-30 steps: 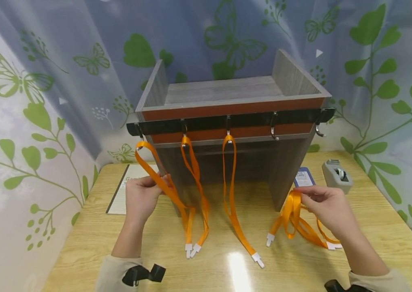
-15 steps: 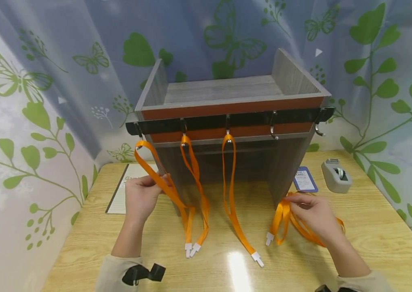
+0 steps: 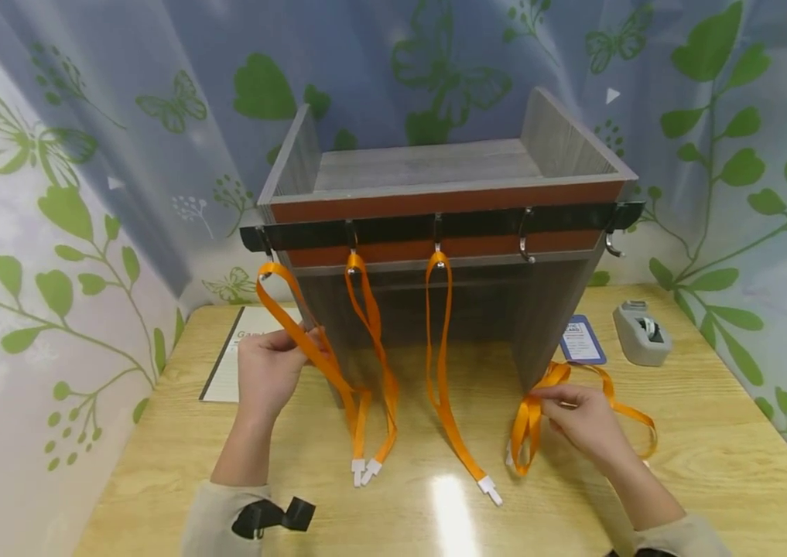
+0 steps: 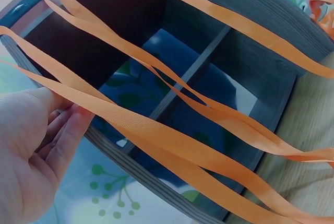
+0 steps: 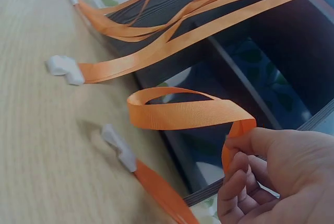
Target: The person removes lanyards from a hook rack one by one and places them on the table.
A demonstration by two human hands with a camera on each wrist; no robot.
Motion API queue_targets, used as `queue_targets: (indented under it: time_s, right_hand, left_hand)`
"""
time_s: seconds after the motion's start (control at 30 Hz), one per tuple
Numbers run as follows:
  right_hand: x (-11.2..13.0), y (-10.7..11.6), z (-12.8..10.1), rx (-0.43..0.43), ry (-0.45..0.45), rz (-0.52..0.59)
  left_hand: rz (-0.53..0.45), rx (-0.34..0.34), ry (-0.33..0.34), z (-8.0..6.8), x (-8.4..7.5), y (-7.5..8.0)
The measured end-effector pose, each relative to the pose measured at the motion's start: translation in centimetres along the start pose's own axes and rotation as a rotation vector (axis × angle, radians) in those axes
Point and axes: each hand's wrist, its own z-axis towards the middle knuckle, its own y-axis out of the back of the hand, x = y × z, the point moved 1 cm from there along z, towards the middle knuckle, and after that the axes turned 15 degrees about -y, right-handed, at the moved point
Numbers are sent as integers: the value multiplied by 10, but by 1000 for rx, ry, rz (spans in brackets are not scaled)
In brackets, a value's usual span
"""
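Three orange lanyards hang from the rack's hooks at the left and middle, their white clips reaching the table. My left hand (image 3: 269, 371) pinches the strap of the leftmost lanyard (image 3: 333, 377), which loops over the end hook; in the left wrist view the thumb tip is hidden behind the strap. Over the table at right, my right hand (image 3: 584, 422) pinches another orange lanyard (image 5: 182, 115) between thumb and forefinger, a loop of it standing out from the fingers. More orange strap (image 3: 633, 414) lies on the table behind that hand. A white clip (image 5: 119, 147) shows below the loop.
A grey wooden shelf unit (image 3: 428, 166) stands at the back, with a black hook rail (image 3: 484, 223) across its front. The two right hooks hold nothing. A notebook (image 3: 226, 371) lies left; a blue-edged card (image 3: 583, 340) and a tape dispenser (image 3: 642, 334) are right.
My right hand has moved left and a little down with the lanyard, drawing it toward the shelf's right leg. My left hand has stayed on its strap.
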Motion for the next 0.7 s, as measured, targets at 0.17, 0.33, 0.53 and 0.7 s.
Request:
queue_targets:
  time_s: [0.17, 0.33, 0.53, 0.7]
  right_hand:
    - [-6, -6, 3, 1, -9, -11]
    - [-12, -11, 5, -11, -17, -2]
    - [-16, -15, 9, -11, -66, 41]
    - [-18, -18, 11, 20, -88, 110]
  left_hand:
    - [8, 9, 7, 0, -1, 1]
    - [15, 12, 39, -2, 0, 1]
    - [10, 10, 46, -2, 0, 1]
    - [11, -2, 23, -1, 0, 1]
